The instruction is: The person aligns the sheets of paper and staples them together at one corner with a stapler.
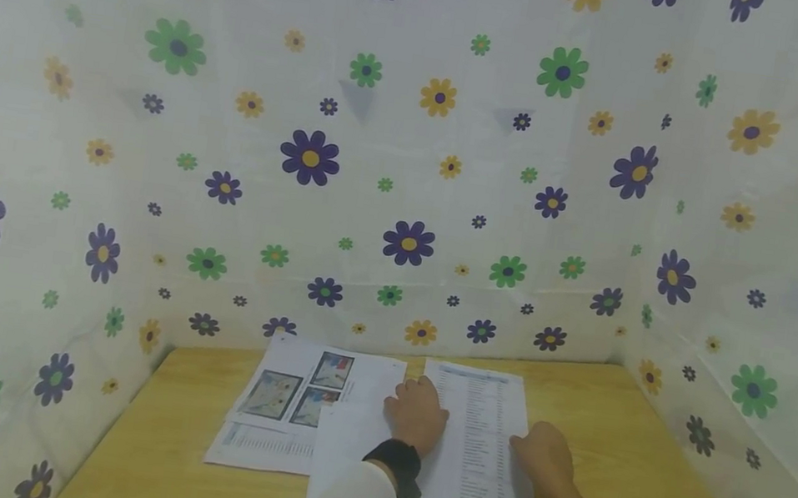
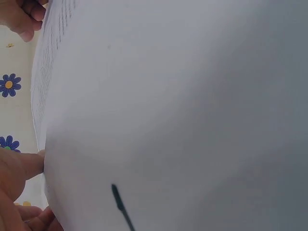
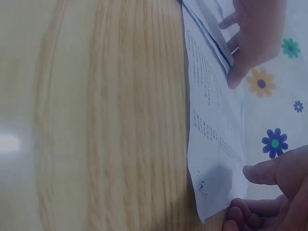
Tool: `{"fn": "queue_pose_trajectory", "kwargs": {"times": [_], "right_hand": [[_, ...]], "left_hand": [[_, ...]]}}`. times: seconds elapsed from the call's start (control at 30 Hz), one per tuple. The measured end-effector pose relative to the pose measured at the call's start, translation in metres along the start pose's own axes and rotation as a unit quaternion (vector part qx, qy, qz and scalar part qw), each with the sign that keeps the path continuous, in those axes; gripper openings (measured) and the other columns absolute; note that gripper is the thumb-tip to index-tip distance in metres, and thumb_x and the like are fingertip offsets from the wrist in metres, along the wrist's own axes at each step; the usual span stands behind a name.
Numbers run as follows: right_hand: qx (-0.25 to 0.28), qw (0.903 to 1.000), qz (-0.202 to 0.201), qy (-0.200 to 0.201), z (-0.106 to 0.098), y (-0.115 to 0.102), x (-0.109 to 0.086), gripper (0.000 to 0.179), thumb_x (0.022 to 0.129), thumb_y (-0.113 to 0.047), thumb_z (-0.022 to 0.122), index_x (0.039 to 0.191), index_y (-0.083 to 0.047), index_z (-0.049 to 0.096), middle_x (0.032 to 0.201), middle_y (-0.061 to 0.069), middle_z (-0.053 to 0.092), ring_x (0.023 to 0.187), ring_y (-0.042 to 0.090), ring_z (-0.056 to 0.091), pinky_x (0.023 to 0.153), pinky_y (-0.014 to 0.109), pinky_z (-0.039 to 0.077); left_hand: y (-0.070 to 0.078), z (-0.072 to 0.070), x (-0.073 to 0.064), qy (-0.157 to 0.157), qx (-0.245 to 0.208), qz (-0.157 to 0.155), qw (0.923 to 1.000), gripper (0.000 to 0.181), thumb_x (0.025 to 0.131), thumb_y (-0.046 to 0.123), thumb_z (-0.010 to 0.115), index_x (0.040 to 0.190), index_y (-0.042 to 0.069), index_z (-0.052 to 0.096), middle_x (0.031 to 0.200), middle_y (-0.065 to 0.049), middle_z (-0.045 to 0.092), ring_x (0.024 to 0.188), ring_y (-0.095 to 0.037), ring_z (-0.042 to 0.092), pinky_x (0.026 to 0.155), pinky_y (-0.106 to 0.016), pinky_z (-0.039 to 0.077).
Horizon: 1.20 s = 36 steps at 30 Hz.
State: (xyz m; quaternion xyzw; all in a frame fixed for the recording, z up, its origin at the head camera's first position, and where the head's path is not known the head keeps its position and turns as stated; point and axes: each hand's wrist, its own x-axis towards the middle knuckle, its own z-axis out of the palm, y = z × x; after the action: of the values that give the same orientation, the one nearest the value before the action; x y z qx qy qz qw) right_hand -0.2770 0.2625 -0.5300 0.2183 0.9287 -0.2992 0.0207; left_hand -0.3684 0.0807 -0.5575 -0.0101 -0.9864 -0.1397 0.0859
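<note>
My left hand (image 1: 417,413) pinches the edge of a blank-faced paper sheet (image 1: 357,454) between thumb and fingers. That sheet (image 2: 159,96) fills most of the left wrist view. To its right lies a printed sheet (image 1: 487,446) with columns of text. My right hand (image 1: 547,462) is at the printed sheet's right edge, thumb over it and fingers curled at its side. In the right wrist view, the right hand (image 3: 276,192) grips near one end of this sheet (image 3: 211,120), while the left hand (image 3: 257,36) holds papers farther up.
Under and left of the blank sheet are a page with several colour pictures (image 1: 274,395) and another printed page (image 1: 252,447). All the papers are on a wood-grain table (image 1: 172,421). A flower-patterned curtain (image 1: 372,220) encloses the table at the back and sides.
</note>
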Motion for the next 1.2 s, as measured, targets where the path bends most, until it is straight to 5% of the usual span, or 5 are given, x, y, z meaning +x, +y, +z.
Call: {"fn": "queue_pose_trajectory", "kwargs": {"times": [0.23,0.47,0.77,0.93,1.2], "right_hand": [[0.015,0.9999,0.004,0.001,0.001,0.003,0.001,0.025,0.094,-0.019,0.064,0.093,0.006,0.061,0.08,0.011,0.059,0.073,0.023,0.056,0.061,0.03,0.044],[0.062,0.9975,0.004,0.033,0.001,0.006,0.003,0.028,0.095,-0.012,0.062,0.111,0.011,0.064,0.097,0.022,0.068,0.085,0.031,0.065,0.071,0.04,0.053],[0.14,0.988,-0.007,0.064,0.007,0.02,0.009,0.031,0.096,-0.008,0.061,0.121,0.011,0.061,0.116,0.03,0.065,0.104,0.041,0.065,0.085,0.051,0.054],[0.184,0.9796,-0.017,0.079,0.006,0.023,0.009,0.03,0.099,-0.008,0.059,0.123,0.009,0.061,0.117,0.029,0.065,0.102,0.038,0.065,0.082,0.048,0.055],[0.223,0.9679,-0.038,0.111,0.0,0.028,0.011,0.03,0.103,-0.012,0.055,0.128,0.005,0.06,0.124,0.026,0.063,0.107,0.036,0.063,0.088,0.049,0.053]], "left_hand": [[0.002,0.001,-0.001,0.019,-0.053,-0.037,0.9977,0.056,0.075,0.035,0.089,0.112,0.001,0.065,0.107,-0.017,0.062,0.105,-0.036,0.058,0.086,-0.059,0.045],[0.004,-0.001,-0.003,0.028,-0.062,-0.035,0.9971,0.05,0.075,0.033,0.089,0.109,0.004,0.065,0.104,-0.016,0.061,0.102,-0.035,0.059,0.085,-0.058,0.045],[0.0,0.021,0.008,0.062,-0.114,-0.04,0.9907,0.008,0.096,0.017,0.065,0.1,0.01,0.068,0.101,-0.013,0.067,0.099,-0.035,0.063,0.089,-0.063,0.04],[0.0,0.022,0.015,0.084,-0.171,-0.042,0.9808,0.006,0.095,0.016,0.069,0.1,0.012,0.071,0.1,-0.009,0.075,0.1,-0.032,0.068,0.096,-0.066,0.036],[-0.002,0.012,0.016,0.055,-0.218,-0.007,0.9745,0.006,0.094,0.011,0.069,0.1,0.011,0.067,0.101,-0.007,0.075,0.1,-0.03,0.07,0.109,-0.069,0.027]]}}
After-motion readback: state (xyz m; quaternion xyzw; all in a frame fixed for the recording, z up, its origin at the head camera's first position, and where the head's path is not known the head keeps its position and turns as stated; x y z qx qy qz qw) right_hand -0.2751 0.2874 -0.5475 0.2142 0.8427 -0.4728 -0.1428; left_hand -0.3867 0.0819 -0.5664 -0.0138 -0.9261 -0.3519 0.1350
